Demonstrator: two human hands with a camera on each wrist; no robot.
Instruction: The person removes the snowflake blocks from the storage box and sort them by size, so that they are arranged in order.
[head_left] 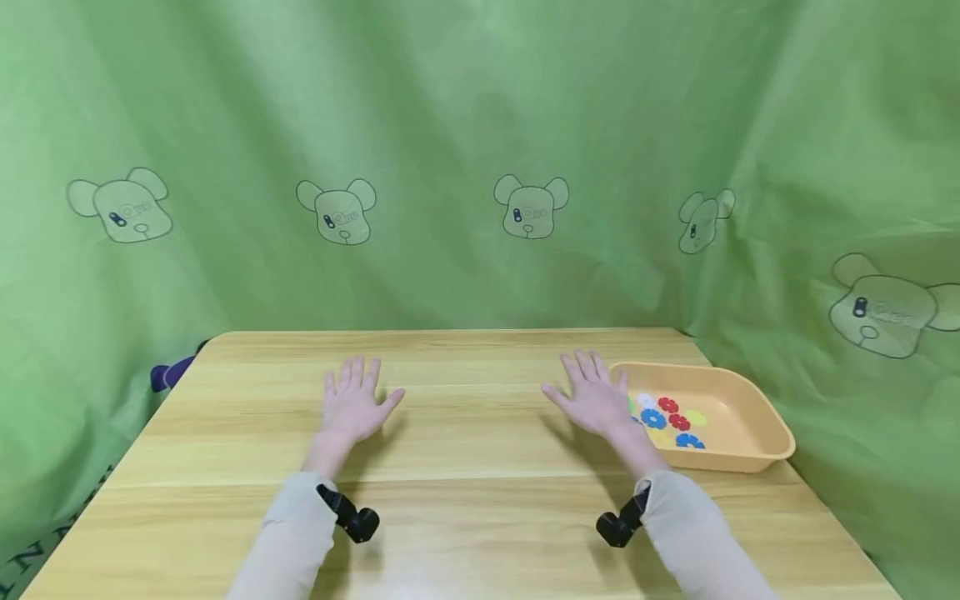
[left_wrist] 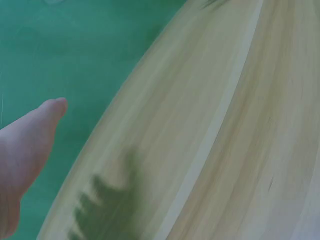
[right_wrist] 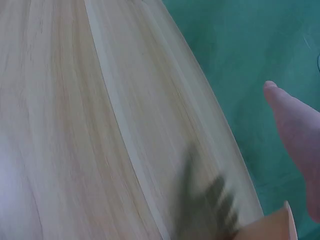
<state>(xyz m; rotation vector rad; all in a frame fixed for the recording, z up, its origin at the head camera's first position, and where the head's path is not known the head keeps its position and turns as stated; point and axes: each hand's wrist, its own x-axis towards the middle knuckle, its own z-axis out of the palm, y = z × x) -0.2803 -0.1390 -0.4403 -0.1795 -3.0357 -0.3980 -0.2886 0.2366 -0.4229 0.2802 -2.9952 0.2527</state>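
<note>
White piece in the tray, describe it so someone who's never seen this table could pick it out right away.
On the wooden table, find the orange tray at the right, near the right hand. A cluster of flower-shaped pieces lies toward its left end. The white piece sits just behind a blue piece and left of a red piece, the only white one showing.

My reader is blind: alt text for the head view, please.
A person's left hand and right hand, both spread, hover over a wooden tabletop. A peach tray of flower-shaped pieces sits beside the right hand; green cloth printed with cartoon bear heads hangs behind.
</note>
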